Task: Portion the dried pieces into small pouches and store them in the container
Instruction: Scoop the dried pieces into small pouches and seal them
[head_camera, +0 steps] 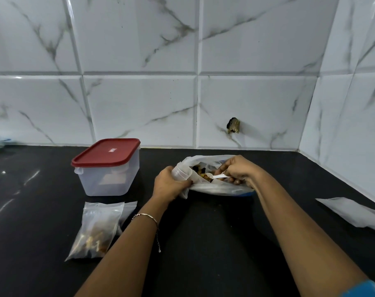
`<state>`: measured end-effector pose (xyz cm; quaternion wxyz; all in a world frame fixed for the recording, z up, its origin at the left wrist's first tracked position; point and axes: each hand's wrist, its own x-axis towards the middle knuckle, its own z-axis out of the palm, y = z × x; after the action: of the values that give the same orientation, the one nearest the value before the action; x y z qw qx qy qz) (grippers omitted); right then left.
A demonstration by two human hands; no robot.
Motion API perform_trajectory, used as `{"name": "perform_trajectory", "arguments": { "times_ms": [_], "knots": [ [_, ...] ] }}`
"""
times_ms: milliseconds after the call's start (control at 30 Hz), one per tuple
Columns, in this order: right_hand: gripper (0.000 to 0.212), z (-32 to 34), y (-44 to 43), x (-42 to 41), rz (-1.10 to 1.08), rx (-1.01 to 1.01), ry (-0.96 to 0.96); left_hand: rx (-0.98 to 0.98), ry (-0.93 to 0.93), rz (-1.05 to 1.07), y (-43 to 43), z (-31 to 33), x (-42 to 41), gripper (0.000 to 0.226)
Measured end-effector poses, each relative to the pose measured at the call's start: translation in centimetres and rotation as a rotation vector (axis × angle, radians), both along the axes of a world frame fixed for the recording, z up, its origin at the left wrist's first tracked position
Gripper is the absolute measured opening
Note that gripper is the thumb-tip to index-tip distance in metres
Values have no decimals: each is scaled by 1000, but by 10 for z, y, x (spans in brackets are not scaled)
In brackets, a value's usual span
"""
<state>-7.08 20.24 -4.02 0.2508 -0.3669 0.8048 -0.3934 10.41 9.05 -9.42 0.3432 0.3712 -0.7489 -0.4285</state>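
While the dried pieces [205, 174] are being worked inside the white plastic bag [216, 187] at the back of the dark counter [203, 243], several slips can be foreseen. A small clear pouch or cup [182, 173], which of the two cannot be told, is gripped by the left hand [169, 185] at the bag's mouth, together with a fold of the bag's edge. A small white spoon [219, 176] is pinched by the closed right hand [238, 171], its bowl pointed toward that opening. If the opening is allowed to sag or tilt, pieces would be dropped back into the bag or scattered over the counter. If the spoon is overloaded, pieces could be lost over its sides in the short gap. Should the bag's limp edge be released, its mouth might fold shut over the spoon. One filled pouch [94, 230] lies nearer the person, with another clear pouch partly under it. The container [109, 172] stands well to the left with its red lid [106, 152] seated, so it must be opened before anything is stored; a one-handed attempt could push it along the counter.
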Motion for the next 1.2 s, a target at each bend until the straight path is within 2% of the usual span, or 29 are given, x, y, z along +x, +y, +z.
{"name": "perform_trajectory", "arguments": {
  "times_ms": [433, 533, 633, 833, 1067, 1200],
  "knots": [
    [37, -7, 0, 11, -84, 5, 5, 43, 70, -71, -3, -1, 2, 43],
    [32, -5, 2, 19, -104, -76, -88, 102, 110, -120, -4, -1, 4, 48],
    [37, -4, 0, 25, -111, -114, -172, 142, 131, -158, -3, 0, 8, 53],
    [37, -4, -1, 28, -109, -122, -271, 116, 179, -171, 4, 0, 14, 46],
    [38, -5, 0, 30, -59, -136, -150, 133, 229, -179, 8, 3, 15, 52],
    [35, -3, 3, 34, -41, -174, -225, 170, 225, -223, 6, 2, 15, 53]
  ]
}}
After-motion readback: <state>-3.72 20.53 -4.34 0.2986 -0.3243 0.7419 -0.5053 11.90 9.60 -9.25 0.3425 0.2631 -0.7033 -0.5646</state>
